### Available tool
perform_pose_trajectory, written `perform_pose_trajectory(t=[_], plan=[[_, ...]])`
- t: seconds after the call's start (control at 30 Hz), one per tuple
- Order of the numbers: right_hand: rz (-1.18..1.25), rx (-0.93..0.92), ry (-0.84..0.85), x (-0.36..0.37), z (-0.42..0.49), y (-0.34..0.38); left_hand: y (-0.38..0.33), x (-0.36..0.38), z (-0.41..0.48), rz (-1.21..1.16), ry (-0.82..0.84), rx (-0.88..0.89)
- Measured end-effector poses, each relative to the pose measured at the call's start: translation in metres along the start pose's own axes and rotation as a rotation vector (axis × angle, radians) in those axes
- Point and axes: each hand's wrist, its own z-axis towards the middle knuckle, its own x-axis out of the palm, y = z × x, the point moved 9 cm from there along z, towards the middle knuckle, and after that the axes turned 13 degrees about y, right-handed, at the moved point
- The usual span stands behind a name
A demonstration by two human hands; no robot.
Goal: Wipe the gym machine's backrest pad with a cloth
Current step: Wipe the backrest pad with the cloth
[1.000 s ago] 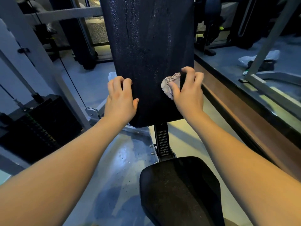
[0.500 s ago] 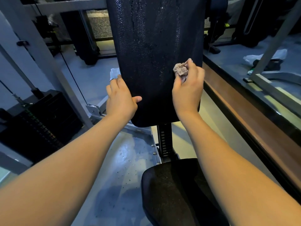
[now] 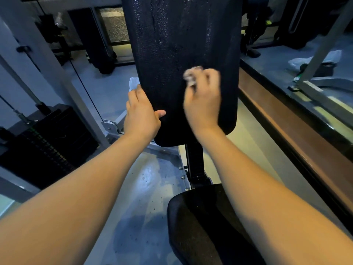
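The black backrest pad stands upright in front of me, its textured face speckled with droplets. My right hand presses a small crumpled pale cloth against the pad's lower middle; the hand is blurred by motion. My left hand grips the pad's lower left edge, thumb on the front face, fingers wrapped behind.
The black seat pad lies below, joined by a black post. A weight stack and grey frame stand left. A brown ledge runs along the right. A white rag shows behind the pad's left edge.
My right hand with the cloth has slid from the pad's right edge up and then leftward toward the middle. The left hand has kept its grip on the left edge.
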Motion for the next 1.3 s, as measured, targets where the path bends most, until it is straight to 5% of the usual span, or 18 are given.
perform_pose_trajectory(t=[0.07, 0.13, 0.27, 0.33, 0.47, 0.53, 0.73, 0.9, 1.13, 1.3], plan=[[-0.046, -0.254, 0.222, 0.023, -0.009, 0.029, 0.0, -0.002, 0.0, 0.027, 0.01, -0.002], [-0.129, -0.353, 0.257, 0.012, 0.002, 0.024, 0.0, -0.003, 0.0, 0.044, 0.019, -0.005], [-0.088, 0.062, -0.052, -0.044, 0.035, -0.035, 0.0, -0.002, -0.001, 0.025, 0.027, -0.02], [-0.054, 0.106, -0.06, -0.029, 0.026, -0.02, 0.0, 0.0, 0.0, 0.006, 0.03, -0.026], [-0.124, -0.335, 0.316, 0.025, 0.005, 0.039, 0.001, -0.001, -0.001, 0.023, 0.042, -0.042], [-0.185, -0.401, 0.325, 0.014, 0.015, 0.031, 0.001, -0.002, -0.001, 0.034, 0.058, -0.046], [-0.094, -0.037, 0.032, -0.007, 0.021, 0.011, 0.001, -0.005, -0.002, 0.025, 0.09, -0.038], [-0.235, -0.435, 0.427, 0.021, -0.023, 0.024, -0.001, -0.003, -0.005, -0.07, 0.128, -0.063], [-0.172, 0.06, 0.061, -0.044, -0.021, -0.06, -0.005, 0.015, -0.011, -0.285, 0.136, -0.119], [-0.195, -0.292, 0.503, 0.021, -0.08, -0.011, -0.005, 0.023, -0.011, -0.372, 0.082, -0.138]])
